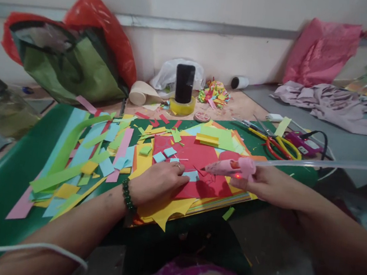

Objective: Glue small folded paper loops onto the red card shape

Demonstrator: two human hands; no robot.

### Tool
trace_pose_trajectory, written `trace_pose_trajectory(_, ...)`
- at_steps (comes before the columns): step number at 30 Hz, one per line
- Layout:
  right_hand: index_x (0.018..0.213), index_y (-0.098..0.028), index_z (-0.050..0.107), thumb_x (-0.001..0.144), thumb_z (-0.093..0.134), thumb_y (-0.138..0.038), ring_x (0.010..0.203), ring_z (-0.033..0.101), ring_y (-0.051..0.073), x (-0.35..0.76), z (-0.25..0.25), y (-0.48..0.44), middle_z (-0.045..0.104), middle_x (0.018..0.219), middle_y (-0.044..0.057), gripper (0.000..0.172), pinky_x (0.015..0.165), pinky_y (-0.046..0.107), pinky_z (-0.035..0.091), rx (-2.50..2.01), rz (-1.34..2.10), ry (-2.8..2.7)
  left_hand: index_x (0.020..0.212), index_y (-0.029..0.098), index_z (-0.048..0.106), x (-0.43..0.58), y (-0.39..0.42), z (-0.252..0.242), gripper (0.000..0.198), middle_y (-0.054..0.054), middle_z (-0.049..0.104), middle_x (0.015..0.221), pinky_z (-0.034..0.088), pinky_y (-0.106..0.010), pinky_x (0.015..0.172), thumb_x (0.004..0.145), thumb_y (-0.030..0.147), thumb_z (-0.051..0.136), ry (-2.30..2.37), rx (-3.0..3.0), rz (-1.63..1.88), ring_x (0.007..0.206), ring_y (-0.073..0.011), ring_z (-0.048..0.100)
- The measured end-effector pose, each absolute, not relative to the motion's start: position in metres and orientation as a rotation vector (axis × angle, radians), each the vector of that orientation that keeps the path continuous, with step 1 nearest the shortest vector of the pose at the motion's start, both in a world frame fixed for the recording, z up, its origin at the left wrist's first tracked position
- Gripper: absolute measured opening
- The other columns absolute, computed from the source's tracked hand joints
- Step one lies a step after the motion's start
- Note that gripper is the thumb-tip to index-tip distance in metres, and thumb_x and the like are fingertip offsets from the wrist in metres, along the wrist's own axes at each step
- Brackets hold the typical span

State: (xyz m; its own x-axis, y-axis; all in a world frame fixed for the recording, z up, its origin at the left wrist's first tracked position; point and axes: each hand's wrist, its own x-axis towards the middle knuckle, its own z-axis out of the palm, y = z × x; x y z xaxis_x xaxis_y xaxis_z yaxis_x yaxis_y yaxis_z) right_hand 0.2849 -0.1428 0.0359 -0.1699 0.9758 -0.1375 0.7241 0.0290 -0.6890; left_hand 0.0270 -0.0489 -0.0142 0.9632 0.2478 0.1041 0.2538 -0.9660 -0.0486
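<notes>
My right hand (pixel 273 185) is wrapped round a pink hot glue gun (pixel 228 166), whose tip points left over a red paper sheet (pixel 190 147). From the back of the gun a long clear glue stick (pixel 320 164) runs to the right, and a small red light glows on its body. My left hand (pixel 159 183) rests on the red sheet with its fingertips closed on a light blue paper piece (pixel 192 175), close to the glue gun's tip. Small folded blue pieces (pixel 159 157) and a folded green piece (pixel 145 150) lie just beyond my left fingers.
Coloured paper strips (pixel 64 149) cover the green mat's left side. Scissors (pixel 277 148) and a purple box with a cable (pixel 303 143) lie at right. Behind stand a phone (pixel 184 84) on a yellow tape roll (pixel 182 107) and a paper-strip bundle (pixel 214 93). A glass jar (pixel 1 106) stands left.
</notes>
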Motion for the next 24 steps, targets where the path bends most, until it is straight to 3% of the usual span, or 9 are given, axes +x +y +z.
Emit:
trace_pose_trajectory(3, 0.097, -0.025, 0.076, 0.083, 0.056, -0.054, 0.085, 0.065, 0.026, 0.278, 0.035, -0.144, 0.073, 0.092, 0.004, 0.038, 0.077, 0.034, 0.051, -1.768, 0.985, -2.024, 0.081, 0.017, 0.063, 0.027, -0.049, -0.014, 0.031, -0.004, 0.055, 0.074, 0.037, -0.028, 0.059, 0.098, 0.023, 0.039, -0.395, -3.063, -0.176, 0.069, -0.0153, 0.051)
trace_pose_trajectory(7, 0.097, -0.025, 0.076, 0.082, 0.057, -0.055, 0.083, 0.065, 0.026, 0.275, 0.034, -0.139, 0.071, 0.079, 0.003, 0.038, 0.073, 0.032, 0.050, -1.730, 0.950, -2.042, 0.082, 0.017, 0.063, 0.027, -0.049, -0.015, 0.030, -0.004, 0.054, 0.074, 0.038, -0.027, 0.060, 0.098, 0.023, 0.039, -0.396, -3.075, -0.188, 0.067, -0.0144, 0.050)
trace_pose_trajectory(19, 0.087, -0.025, 0.076, 0.080, 0.060, -0.057, 0.069, 0.061, 0.024, 0.274, 0.032, -0.137, 0.064, 0.063, 0.003, 0.036, 0.065, 0.031, 0.046, -1.773, 0.945, -2.078, 0.080, 0.017, 0.064, 0.026, -0.047, -0.020, 0.031, -0.004, 0.054, 0.074, 0.037, -0.027, 0.058, 0.098, 0.023, 0.038, -0.376, -3.045, -0.237, 0.067, -0.0145, 0.050)
trace_pose_trajectory(24, 0.097, -0.026, 0.075, 0.080, 0.060, -0.055, 0.072, 0.061, 0.022, 0.271, 0.031, -0.132, 0.067, 0.072, 0.002, 0.037, 0.066, 0.030, 0.046, -1.761, 0.928, -2.034, 0.081, 0.017, 0.063, 0.026, -0.048, -0.019, 0.030, -0.004, 0.054, 0.075, 0.038, -0.027, 0.059, 0.098, 0.023, 0.039, -0.388, -3.070, -0.210, 0.066, -0.0144, 0.050)
